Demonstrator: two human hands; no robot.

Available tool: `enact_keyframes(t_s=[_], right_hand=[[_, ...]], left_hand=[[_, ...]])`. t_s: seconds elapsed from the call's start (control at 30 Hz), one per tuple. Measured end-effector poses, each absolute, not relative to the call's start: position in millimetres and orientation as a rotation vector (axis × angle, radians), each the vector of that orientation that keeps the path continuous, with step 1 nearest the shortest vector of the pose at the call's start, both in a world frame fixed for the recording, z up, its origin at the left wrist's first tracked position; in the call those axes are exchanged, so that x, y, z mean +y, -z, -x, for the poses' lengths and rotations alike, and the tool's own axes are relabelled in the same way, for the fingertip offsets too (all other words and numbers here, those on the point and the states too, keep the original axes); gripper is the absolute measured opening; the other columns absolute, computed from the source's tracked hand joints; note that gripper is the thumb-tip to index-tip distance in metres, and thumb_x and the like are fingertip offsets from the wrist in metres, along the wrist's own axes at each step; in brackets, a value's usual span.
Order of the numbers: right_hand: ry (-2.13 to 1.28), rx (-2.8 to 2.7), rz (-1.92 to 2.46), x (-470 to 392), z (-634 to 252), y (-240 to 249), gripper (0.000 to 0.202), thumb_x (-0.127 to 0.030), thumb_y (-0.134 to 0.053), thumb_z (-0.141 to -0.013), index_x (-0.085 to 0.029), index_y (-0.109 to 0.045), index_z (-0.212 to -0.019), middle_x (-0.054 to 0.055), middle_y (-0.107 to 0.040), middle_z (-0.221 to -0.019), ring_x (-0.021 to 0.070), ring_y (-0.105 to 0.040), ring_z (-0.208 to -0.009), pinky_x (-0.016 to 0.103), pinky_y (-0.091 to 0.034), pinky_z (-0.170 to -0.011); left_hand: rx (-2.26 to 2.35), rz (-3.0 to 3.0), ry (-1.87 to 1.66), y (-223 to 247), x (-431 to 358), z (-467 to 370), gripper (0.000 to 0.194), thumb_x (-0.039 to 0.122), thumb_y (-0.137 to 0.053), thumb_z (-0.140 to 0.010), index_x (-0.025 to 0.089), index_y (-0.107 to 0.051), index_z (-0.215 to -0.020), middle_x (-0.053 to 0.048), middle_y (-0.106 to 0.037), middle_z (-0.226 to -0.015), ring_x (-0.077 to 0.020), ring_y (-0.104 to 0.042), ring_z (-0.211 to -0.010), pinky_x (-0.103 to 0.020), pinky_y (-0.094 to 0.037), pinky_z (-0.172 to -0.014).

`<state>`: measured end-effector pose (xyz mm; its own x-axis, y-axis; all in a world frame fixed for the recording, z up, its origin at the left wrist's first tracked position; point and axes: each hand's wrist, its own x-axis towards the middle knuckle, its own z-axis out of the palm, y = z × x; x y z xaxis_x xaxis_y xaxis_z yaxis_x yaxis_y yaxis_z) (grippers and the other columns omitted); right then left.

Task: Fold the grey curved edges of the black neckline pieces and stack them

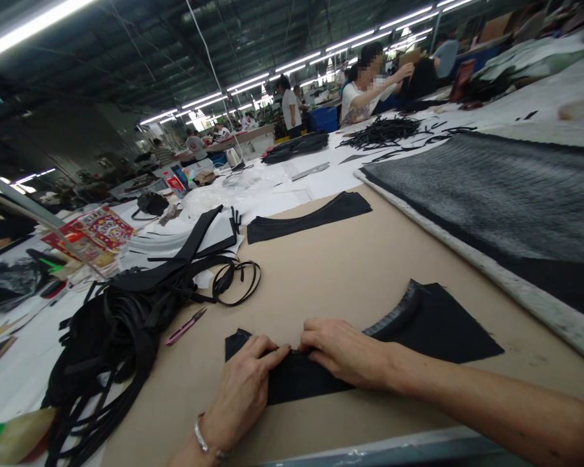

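A black fabric piece (457,324) with a curved upper edge lies flat on the tan board in front of me. Along that curve a narrow strip is folded over, with a shiny grey band showing at its right part. My left hand (243,386) pinches the folded edge near the piece's left end, thumb and forefinger together. Close beside it, my right hand (343,353) is closed on the same edge, its fingertips bent down and partly hidden. A second black fabric piece (309,217) of similar curved shape lies farther back on the board.
Left of the hands are a pink-handled cutter (185,326) and a heap of black straps (121,324). A dark mesh sheet (491,194) lies on a pale-edged board at right. Black strips (382,133) are piled farther back, where a person (365,97) works.
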<state>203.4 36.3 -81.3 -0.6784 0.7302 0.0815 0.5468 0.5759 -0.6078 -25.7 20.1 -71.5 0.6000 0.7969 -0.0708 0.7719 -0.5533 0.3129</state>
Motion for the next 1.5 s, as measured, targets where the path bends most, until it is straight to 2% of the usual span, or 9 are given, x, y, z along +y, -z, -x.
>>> enact_keyframes(t_s=[0.3, 0.57, 0.87, 1.03, 1.2, 1.37, 1.5], right_hand=[[-0.722, -2.544, 0.950, 32.0, -216.2, 81.7, 0.023, -0.009, -0.047, -0.086, -0.017, -0.066, -0.094, 0.006, -0.062, -0.091, 0.0173, -0.058, -0.087, 0.026, -0.043, -0.076], [-0.716, -2.554, 0.934, 27.9, -230.8, 77.9, 0.021, -0.009, -0.046, -0.088, -0.016, -0.066, -0.091, 0.006, -0.061, -0.090, 0.0166, -0.056, -0.086, 0.026, -0.043, -0.077], [-0.587, -2.596, 0.894, 24.1, -240.8, 79.5, 0.025, -0.011, -0.042, -0.092, -0.015, -0.067, -0.093, 0.007, -0.060, -0.088, 0.0171, -0.054, -0.085, 0.027, -0.042, -0.077], [-0.440, -2.638, 0.848, 23.7, -240.8, 84.0, 0.027, -0.014, -0.040, -0.094, -0.015, -0.067, -0.094, 0.007, -0.058, -0.085, 0.0181, -0.052, -0.083, 0.029, -0.041, -0.076], [-0.380, -2.636, 0.834, 21.9, -241.0, 86.8, 0.026, -0.015, -0.040, -0.094, -0.014, -0.066, -0.094, 0.008, -0.058, -0.085, 0.0186, -0.051, -0.084, 0.030, -0.040, -0.078], [-0.331, -2.651, 0.858, 20.0, -240.2, 85.9, 0.026, -0.015, -0.040, -0.095, -0.014, -0.066, -0.090, 0.007, -0.059, -0.085, 0.0183, -0.050, -0.083, 0.030, -0.040, -0.077], [-0.341, -2.651, 0.851, 20.9, -241.9, 84.3, 0.026, -0.014, -0.041, -0.094, -0.015, -0.067, -0.088, 0.007, -0.058, -0.083, 0.0179, -0.051, -0.082, 0.030, -0.040, -0.076]], left_hand=[[1.289, -2.597, 0.013, 68.1, 12.8, 21.9, 0.063, 0.002, -0.031, -0.086, 0.038, -0.040, -0.138, -0.005, -0.052, -0.108, -0.0194, -0.049, -0.100, -0.039, -0.047, -0.090], [1.299, -2.754, -0.076, 81.3, 3.8, 26.4, 0.067, 0.002, -0.035, -0.084, 0.039, -0.037, -0.140, -0.006, -0.052, -0.115, -0.0214, -0.048, -0.105, -0.046, -0.045, -0.095], [1.269, -2.714, -0.320, 85.0, 6.8, 15.1, 0.056, 0.001, -0.035, -0.082, 0.029, -0.057, -0.125, -0.007, -0.054, -0.122, -0.0216, -0.050, -0.114, -0.044, -0.047, -0.098], [1.194, -2.542, -0.375, 84.8, 5.3, -3.8, 0.058, -0.002, -0.033, -0.081, 0.026, -0.054, -0.128, -0.005, -0.058, -0.115, -0.0162, -0.054, -0.105, -0.033, -0.049, -0.095], [1.198, -2.579, -0.329, 88.1, -1.0, -12.0, 0.052, 0.001, -0.034, -0.086, 0.023, -0.053, -0.129, -0.006, -0.061, -0.108, -0.0182, -0.055, -0.099, -0.036, -0.051, -0.090], [1.157, -2.748, -0.383, 95.8, -9.5, -8.6, 0.051, 0.002, -0.035, -0.086, 0.016, -0.049, -0.133, -0.010, -0.058, -0.119, -0.0206, -0.051, -0.111, -0.036, -0.048, -0.097], [1.173, -2.830, -0.389, 100.3, -13.6, -6.9, 0.053, 0.000, -0.035, -0.084, 0.015, -0.050, -0.132, -0.010, -0.057, -0.123, -0.0213, -0.048, -0.115, -0.037, -0.047, -0.099]])
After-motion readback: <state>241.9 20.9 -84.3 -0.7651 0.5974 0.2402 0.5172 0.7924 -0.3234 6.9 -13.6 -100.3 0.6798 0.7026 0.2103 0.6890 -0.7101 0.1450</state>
